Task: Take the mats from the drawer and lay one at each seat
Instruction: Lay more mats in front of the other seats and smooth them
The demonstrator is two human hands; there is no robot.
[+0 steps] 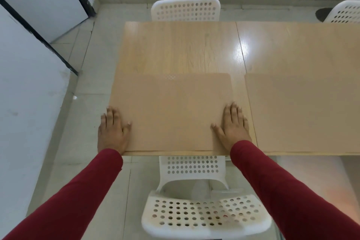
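- A wood-grain mat [171, 111] lies flat on the near left part of the light wooden table [194, 48], its near edge running along the table's near edge.
- The left hand [114, 130] lies flat on the mat's near left corner, fingers straight and slightly spread, gripping nothing; its outer side reaches past the table's left edge.
- The right hand [232, 124] presses flat on the mat's near right corner, fingers straight, thumb spread inward, holding nothing.
- Both arms wear dark red sleeves [282, 187].
- A 2nd mat [303, 113] of the same tone lies just beside the first on its right, a narrow strip of bare table between them.
- A white perforated chair [202, 214] stands at the near side between the arms.
- 2 more white chairs show at the far side: 1 opposite [186, 8], 1 at the upper right [345, 12].
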